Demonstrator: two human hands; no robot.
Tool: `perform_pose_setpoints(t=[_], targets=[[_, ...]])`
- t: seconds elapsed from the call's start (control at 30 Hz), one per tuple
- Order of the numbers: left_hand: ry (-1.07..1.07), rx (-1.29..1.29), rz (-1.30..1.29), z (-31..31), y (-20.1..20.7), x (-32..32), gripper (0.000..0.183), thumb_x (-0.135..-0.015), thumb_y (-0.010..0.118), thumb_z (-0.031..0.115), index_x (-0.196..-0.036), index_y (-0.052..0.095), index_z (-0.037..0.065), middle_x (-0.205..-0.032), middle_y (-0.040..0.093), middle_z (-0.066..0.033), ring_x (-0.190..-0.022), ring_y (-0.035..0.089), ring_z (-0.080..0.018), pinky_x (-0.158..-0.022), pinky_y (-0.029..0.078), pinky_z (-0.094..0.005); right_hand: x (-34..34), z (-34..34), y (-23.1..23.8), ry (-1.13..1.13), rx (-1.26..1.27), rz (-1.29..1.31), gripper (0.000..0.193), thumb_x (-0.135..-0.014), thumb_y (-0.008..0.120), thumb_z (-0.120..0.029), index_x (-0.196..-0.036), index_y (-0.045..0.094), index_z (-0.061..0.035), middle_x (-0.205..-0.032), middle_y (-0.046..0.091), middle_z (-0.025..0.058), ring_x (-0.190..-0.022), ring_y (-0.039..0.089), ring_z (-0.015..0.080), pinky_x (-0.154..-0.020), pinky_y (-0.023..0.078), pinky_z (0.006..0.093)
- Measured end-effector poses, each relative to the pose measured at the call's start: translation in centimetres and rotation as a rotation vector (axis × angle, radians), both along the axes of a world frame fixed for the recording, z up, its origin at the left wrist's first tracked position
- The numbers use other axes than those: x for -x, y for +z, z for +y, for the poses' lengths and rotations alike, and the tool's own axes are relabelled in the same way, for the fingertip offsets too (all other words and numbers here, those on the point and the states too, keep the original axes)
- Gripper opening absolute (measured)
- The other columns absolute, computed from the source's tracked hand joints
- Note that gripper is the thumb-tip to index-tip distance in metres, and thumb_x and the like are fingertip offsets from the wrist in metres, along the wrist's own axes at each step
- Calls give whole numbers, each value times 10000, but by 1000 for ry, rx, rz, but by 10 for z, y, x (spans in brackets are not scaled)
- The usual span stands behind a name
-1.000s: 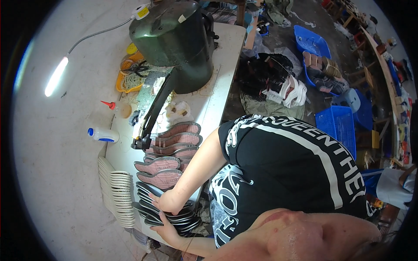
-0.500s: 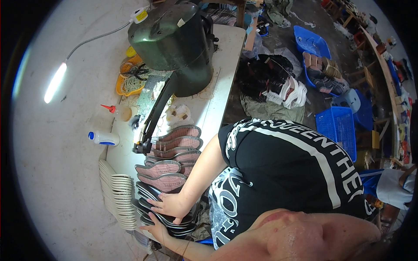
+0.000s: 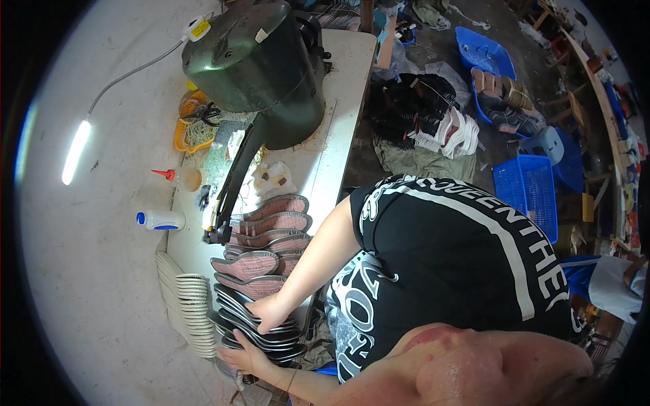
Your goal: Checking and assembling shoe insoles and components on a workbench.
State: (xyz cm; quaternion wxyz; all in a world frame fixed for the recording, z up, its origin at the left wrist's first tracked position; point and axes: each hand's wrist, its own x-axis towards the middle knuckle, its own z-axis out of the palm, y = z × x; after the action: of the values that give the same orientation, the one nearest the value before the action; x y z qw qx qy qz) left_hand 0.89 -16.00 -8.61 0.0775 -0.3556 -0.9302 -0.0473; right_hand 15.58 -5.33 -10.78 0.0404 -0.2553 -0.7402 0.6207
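A fanned stack of dark insoles [image 3: 267,335] lies at the near end of the white worktable [image 3: 338,115]. My right hand [image 3: 267,311] lies on top of this stack, fingers curled over the uppermost insole. My left hand [image 3: 237,358] grips the stack's lower end from the table edge. Just beyond my right hand, pinkish-brown insoles [image 3: 264,230] overlap in a row up to the foot of a black arm [image 3: 233,183].
A big dark green machine [image 3: 261,57] fills the table's far end. White insoles [image 3: 186,304] are stacked along the left edge, with a white bottle [image 3: 161,220] and yellow basket [image 3: 191,125] nearby. Blue crates [image 3: 525,193] and shoe parts cover the floor.
My right hand stays on the dark stack. My left hand has slid a little further around the stack's lower end. The view has shifted slightly.
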Motion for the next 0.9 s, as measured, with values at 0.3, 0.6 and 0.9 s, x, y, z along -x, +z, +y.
perform_pose_setpoints(t=[0.3, 0.6, 0.9], targets=[[-811, -172, -515, 21, -18, 3, 493, -1006, 331, 397, -1075, 634, 14, -1040, 647, -111, -1097, 526, -240, -1042, 246, -398, 8, 3, -5, 286, -370, 120, 326, -723, 634, -278, -730, 659, 46, -723, 648, 204, -727, 634, 338, -699, 499, 441], [-801, 103, -264, 24, 0, 41, 453, -818, 643, 201, -1242, 533, 84, -949, 683, -114, -902, 630, -283, -883, 350, -435, -34, 15, -23, -100, -964, -230, 871, -769, 708, -446, -1419, 324, -12, -1241, 522, 209, -1178, 474, 369, -1042, 263, 579], [-625, 301, -265, 2, 12, 51, 590, -928, 410, 560, -941, 645, 19, -860, 684, -188, -836, 650, -345, -905, 295, -517, 1, -8, -5, -205, -828, -295, 829, -805, 677, -476, -1432, 344, -48, -1187, 529, 180, -1144, 472, 319, -958, 347, 459]])
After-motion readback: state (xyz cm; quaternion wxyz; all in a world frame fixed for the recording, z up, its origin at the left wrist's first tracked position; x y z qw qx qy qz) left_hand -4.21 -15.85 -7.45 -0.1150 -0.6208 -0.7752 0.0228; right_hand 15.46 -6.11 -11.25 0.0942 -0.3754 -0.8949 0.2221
